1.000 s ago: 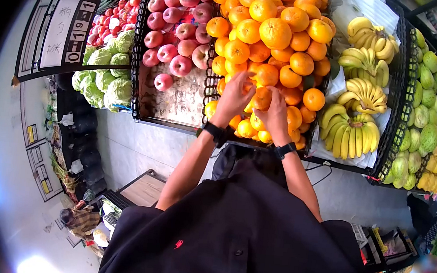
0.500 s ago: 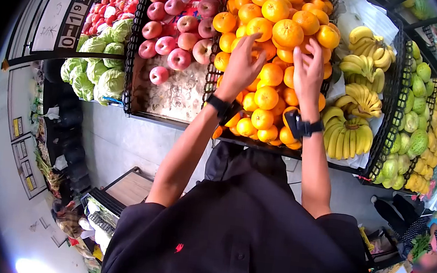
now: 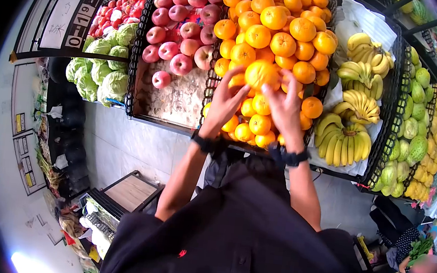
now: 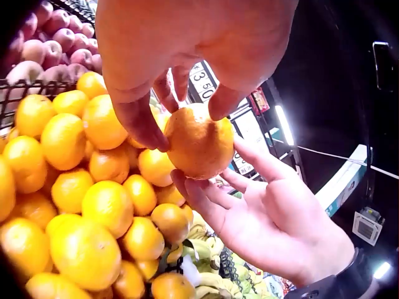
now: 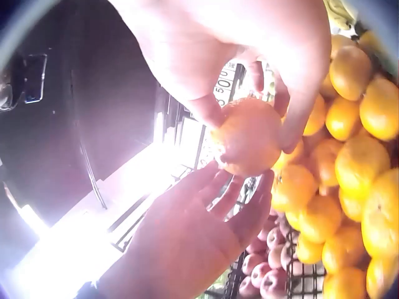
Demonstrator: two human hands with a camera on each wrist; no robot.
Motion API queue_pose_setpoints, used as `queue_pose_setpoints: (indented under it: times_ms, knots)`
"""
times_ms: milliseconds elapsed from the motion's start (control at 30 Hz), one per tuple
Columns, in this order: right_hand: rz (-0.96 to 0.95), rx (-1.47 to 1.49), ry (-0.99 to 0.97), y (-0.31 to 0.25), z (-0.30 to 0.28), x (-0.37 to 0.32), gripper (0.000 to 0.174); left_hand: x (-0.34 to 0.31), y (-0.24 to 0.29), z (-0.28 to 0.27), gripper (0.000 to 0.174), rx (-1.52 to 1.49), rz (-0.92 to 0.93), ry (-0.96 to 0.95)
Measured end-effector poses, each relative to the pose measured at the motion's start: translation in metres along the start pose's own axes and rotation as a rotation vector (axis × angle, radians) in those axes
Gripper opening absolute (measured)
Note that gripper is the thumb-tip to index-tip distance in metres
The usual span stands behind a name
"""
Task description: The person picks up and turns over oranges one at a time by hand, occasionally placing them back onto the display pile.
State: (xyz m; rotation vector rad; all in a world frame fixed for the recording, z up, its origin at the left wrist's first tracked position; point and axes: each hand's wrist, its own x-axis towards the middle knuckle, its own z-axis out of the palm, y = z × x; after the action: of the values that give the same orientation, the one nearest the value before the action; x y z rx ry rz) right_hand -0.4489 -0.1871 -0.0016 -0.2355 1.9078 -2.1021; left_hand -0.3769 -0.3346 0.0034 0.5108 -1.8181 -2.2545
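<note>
An orange (image 3: pixel 261 75) is held up above the heap of oranges (image 3: pixel 284 45), between the two hands. My left hand (image 3: pixel 226 102) grips one side of it, thumb and fingers bent round the skin. From the other side my right hand (image 3: pixel 285 109) holds it with thumb and fingertips. In the left wrist view the held orange (image 4: pixel 199 146) shows a slightly bumpy skin, with right-hand fingers (image 4: pixel 215 208) beneath it. The right wrist view has the same orange (image 5: pixel 252 137) between both sets of fingertips.
Red apples (image 3: pixel 190 29) lie in a crate to the left, beyond a black mesh divider (image 3: pixel 212 77). Bananas (image 3: pixel 348 142) on white paper stand to the right, then green fruit (image 3: pixel 417 149). Cabbages (image 3: pixel 115 84) sit far left under a price board (image 3: pixel 61 13). Another person (image 3: pixel 402 236) is at lower right.
Both hands were close together over the lower heap, then spread apart with loose fingers above it. Now they have come together again, holding an orange up between them.
</note>
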Motion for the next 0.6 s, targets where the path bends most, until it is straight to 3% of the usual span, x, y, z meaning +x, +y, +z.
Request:
queue_pose_setpoints:
  times_ms: [67, 200, 233, 333, 467, 500, 600]
  knots:
    - [0.092, -0.097, -0.152, 0.023, 0.001, -0.025, 0.053, -0.036, -0.003, -0.014, 0.051, 0.067, -0.155, 0.051]
    - [0.137, -0.199, -0.238, 0.043, 0.015, -0.060, 0.054, -0.079, -0.032, -0.042, 0.056, 0.180, -0.301, 0.088]
    - [0.093, -0.317, -0.272, 0.048, 0.016, -0.062, 0.056, -0.084, -0.030, -0.042, 0.056, 0.060, -0.312, 0.094]
    - [0.097, -0.201, -0.308, 0.043, 0.019, -0.067, 0.060, -0.088, -0.025, -0.043, 0.057, 0.050, -0.295, 0.143]
    - [0.075, -0.085, -0.408, 0.046, 0.007, -0.061, 0.062, -0.092, -0.022, -0.038, 0.066, -0.093, -0.141, 0.131]
    - [-0.003, -0.130, -0.416, 0.044, 0.007, -0.059, 0.062, -0.093, -0.020, -0.035, 0.069, -0.100, -0.104, 0.155]
    - [-0.183, -0.258, -0.434, 0.034, 0.007, -0.057, 0.064, -0.093, -0.019, -0.039, 0.067, 0.402, 0.195, 0.157]
